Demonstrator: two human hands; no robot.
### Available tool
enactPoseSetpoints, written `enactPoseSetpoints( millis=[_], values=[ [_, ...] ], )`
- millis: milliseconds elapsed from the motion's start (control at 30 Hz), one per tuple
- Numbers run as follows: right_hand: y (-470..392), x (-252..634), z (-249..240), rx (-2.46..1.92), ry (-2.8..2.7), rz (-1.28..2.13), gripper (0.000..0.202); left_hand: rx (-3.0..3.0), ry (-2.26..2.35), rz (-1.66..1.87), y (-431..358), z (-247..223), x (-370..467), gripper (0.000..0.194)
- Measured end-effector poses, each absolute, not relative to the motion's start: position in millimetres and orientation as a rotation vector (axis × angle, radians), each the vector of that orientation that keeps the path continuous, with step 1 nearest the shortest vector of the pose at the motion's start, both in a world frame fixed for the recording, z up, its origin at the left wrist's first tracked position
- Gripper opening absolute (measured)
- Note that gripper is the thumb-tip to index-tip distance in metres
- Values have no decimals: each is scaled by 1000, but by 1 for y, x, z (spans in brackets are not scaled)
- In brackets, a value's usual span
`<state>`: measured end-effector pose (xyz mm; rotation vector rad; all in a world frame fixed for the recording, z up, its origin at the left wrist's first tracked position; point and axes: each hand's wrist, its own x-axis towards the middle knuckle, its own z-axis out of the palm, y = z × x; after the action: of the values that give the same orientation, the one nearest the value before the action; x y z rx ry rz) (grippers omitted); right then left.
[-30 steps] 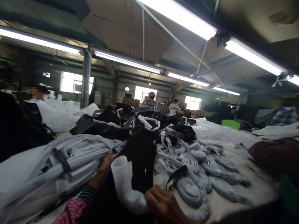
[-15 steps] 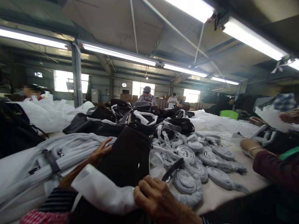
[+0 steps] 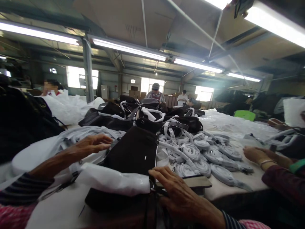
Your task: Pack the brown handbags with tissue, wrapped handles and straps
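Observation:
A black bag (image 3: 133,151) lies in front of me, its handle wrapped in white padding (image 3: 114,181). My left hand (image 3: 89,146) is raised with its fingers extended, left of the bag and over the pale wrapped straps (image 3: 78,132). At the handle's right end, near a metal ring, my right hand (image 3: 175,186) rests with fingers mostly stretched out. A beige and black strap piece (image 3: 195,181) sticks out beyond it. Coiled, wrapped straps (image 3: 190,151) lie to the right of the bag.
More black bags (image 3: 147,116) are heaped behind. Clear plastic (image 3: 224,122) covers the table's far right, with more plastic (image 3: 69,108) at left. A co-worker's hands (image 3: 259,156) are at the right edge. A dark bag (image 3: 26,117) stands at left.
My left hand has lifted off the black bag and moved left. The right hand has opened from its grip at the handle's end. The view has shifted slightly.

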<state>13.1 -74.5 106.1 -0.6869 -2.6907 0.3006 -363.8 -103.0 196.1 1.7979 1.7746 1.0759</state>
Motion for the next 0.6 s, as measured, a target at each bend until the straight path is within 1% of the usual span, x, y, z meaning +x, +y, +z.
enactPoseSetpoints(
  millis=[33, 100, 200, 267, 333, 433, 500, 600],
  values=[
    [-73, 30, 99, -736, -2676, 281, 70, 1883, 1728, 1000, -118, 210, -356, 40],
    [-67, 66, 81, -828, -2653, 202, 69, 1957, 1782, 997, -146, 229, -332, 37],
    [-59, 104, 57, -895, -2659, 107, 55, 2195, 1862, 889, -178, 233, -280, 34],
    [-59, 112, 54, -904, -2681, 91, 41, 2453, 1760, 677, -187, 222, -243, 35],
    [-63, 107, 62, -920, -2701, 100, 32, 2600, 1620, 438, -184, 206, -211, 31],
    [-69, 87, 82, -982, -2718, 31, 26, 2677, 1488, 290, -167, 181, -184, 44],
    [-69, 75, 96, -984, -2702, -136, 22, 2675, 1436, 271, -152, 167, -178, 45],
    [-67, 63, 121, -816, -2542, -500, 19, 2640, 1437, 327, -133, 153, -174, 34]
  ],
)
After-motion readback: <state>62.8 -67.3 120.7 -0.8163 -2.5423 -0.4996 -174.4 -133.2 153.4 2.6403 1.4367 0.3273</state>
